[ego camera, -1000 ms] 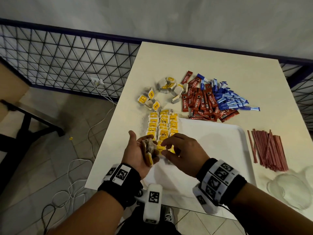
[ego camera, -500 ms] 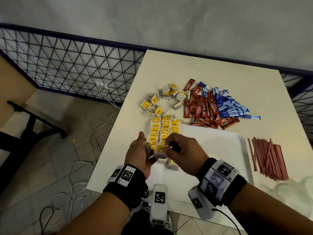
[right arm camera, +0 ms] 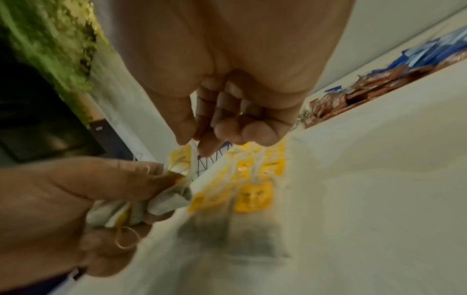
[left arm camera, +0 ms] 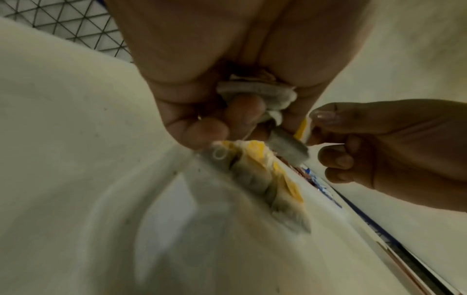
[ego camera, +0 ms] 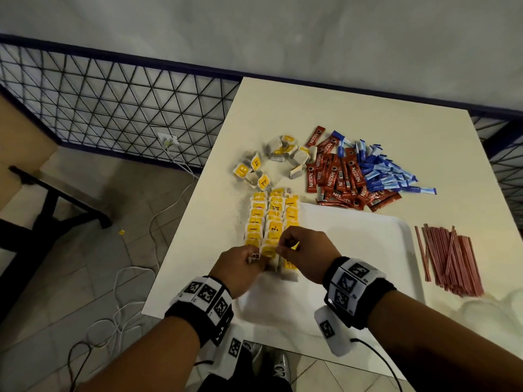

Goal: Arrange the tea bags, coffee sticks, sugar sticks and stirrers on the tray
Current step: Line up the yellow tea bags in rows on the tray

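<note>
Yellow-tagged tea bags [ego camera: 273, 219] lie in three rows on the left part of the white tray [ego camera: 368, 250]. My left hand [ego camera: 254, 257] grips a small bunch of tea bags [left arm camera: 255, 92] at the near end of the rows, also seen in the right wrist view [right arm camera: 141, 207]. My right hand [ego camera: 283, 246] pinches one tea bag's yellow tag [left arm camera: 303, 127] between thumb and forefinger, right beside the left hand. Loose tea bags [ego camera: 271, 162], red coffee sticks [ego camera: 336, 176] and blue sugar sticks [ego camera: 382, 174] lie on the table beyond the tray. Red stirrers [ego camera: 450, 258] lie right of it.
The cream table [ego camera: 368, 108] ends just left of the tea bag rows, with floor tiles and white cables [ego camera: 127, 306] below. A wire mesh fence [ego camera: 113, 108] runs behind. A pale, clear item [ego camera: 495, 315] sits at the table's near right corner.
My left hand turned from palm-up to gripping its bunch. My right hand took a tea bag from it, and both hands dropped to the near end of the rows.
</note>
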Motion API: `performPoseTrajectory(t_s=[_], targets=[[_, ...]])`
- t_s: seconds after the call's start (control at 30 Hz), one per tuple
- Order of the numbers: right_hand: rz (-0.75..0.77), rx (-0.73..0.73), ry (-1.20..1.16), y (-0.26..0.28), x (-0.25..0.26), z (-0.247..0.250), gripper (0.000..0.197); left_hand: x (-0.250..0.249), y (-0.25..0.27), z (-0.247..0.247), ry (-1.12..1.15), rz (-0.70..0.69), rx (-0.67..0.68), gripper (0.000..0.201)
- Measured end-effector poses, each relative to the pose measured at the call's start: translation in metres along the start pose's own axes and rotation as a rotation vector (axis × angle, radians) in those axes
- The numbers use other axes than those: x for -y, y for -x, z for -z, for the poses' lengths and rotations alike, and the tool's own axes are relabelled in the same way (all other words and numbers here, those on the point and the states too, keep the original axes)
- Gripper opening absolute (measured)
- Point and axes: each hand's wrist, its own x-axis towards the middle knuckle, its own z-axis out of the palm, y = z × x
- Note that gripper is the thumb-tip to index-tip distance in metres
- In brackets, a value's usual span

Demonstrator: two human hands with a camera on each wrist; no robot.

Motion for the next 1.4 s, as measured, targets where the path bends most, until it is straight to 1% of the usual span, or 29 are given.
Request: performPoseTrajectory(t_s=[0.07,0.2,0.27,0.4,0.5,0.6,0.67,0.73,0.8,0.83,0.9,0.97,1.0,1.07,1.1,1.13,1.17,1.2,1.23,1.27,1.33,1.37,1.4], targets=[[0.029,-0.002,0.101,0.005,-0.013,-0.002,0.002,-0.001,-0.001,-0.009,-0.077,0.052,0.001,0.019],[0.101,0.066,0.278,0.016,-0.029,-0.007,0.017,-0.005,-0.006,-0.017,-0.165,0.089,-0.007,0.021],[0.142,0.080,0.306,0.018,-0.032,-0.013,0.020,-0.007,-0.008,-0.020,-0.211,0.114,0.014,0.023],[0.161,0.078,0.330,0.018,-0.036,-0.021,0.017,-0.013,-0.009,-0.024,-0.276,0.166,-0.009,0.023],[0.153,0.081,0.318,0.020,-0.037,-0.025,0.018,-0.017,-0.006,-0.026,-0.299,0.174,-0.046,0.021],[0.128,0.102,0.331,0.020,-0.037,-0.025,0.023,-0.021,-0.004,-0.027,-0.300,0.186,-0.092,0.029],[0.111,0.117,0.339,0.019,-0.036,-0.026,0.024,-0.021,-0.004,-0.027,-0.293,0.189,-0.100,0.031],[0.099,0.119,0.337,0.018,-0.036,-0.026,0.023,-0.019,-0.002,-0.024,-0.288,0.162,-0.117,0.025],[0.090,0.122,0.351,0.018,-0.036,-0.025,0.023,-0.017,0.003,-0.023,-0.317,0.065,-0.137,0.020],[0.083,0.129,0.359,0.018,-0.036,-0.025,0.025,-0.015,0.005,-0.023,-0.350,-0.011,-0.128,0.021],[0.075,0.131,0.358,0.018,-0.036,-0.025,0.026,-0.011,0.008,-0.027,-0.456,-0.129,-0.061,0.032],[0.070,0.124,0.348,0.017,-0.036,-0.025,0.027,-0.008,0.007,-0.030,-0.543,-0.134,-0.005,0.043],[0.065,0.128,0.344,0.017,-0.035,-0.026,0.027,-0.009,0.006,-0.031,-0.574,-0.129,-0.001,0.046],[0.060,0.143,0.348,0.017,-0.034,-0.025,0.028,-0.007,0.002,-0.031,-0.621,-0.142,-0.007,0.047],[0.064,0.141,0.353,0.017,-0.033,-0.023,0.028,-0.008,0.001,-0.030,-0.602,-0.153,-0.020,0.046],[0.067,0.123,0.345,0.017,-0.032,-0.021,0.028,-0.007,0.000,-0.028,-0.529,-0.166,-0.048,0.044],[0.068,0.086,0.313,0.017,-0.030,-0.017,0.028,-0.006,-0.002,-0.024,-0.388,-0.162,-0.102,0.039],[0.071,0.032,0.264,0.016,-0.028,-0.013,0.027,-0.006,-0.003,-0.020,-0.189,-0.131,-0.159,0.031],[0.078,-0.023,0.216,0.015,-0.026,-0.009,0.026,-0.006,-0.005,-0.017,0.065,-0.072,-0.192,0.026],[0.097,-0.072,0.178,0.013,-0.024,-0.006,0.024,-0.009,-0.005,-0.013,0.396,0.013,-0.186,0.030],[0.151,-0.140,0.115,0.009,-0.017,-0.001,0.017,-0.017,-0.002,-0.006,1.125,0.183,-0.045,0.045],[0.174,-0.157,0.084,0.007,-0.013,0.000,0.015,-0.020,-0.002,-0.002,1.373,0.232,0.023,0.055],[0.193,-0.160,0.059,0.006,-0.008,0.001,0.014,-0.022,-0.002,0.002,1.514,0.251,0.068,0.062]])
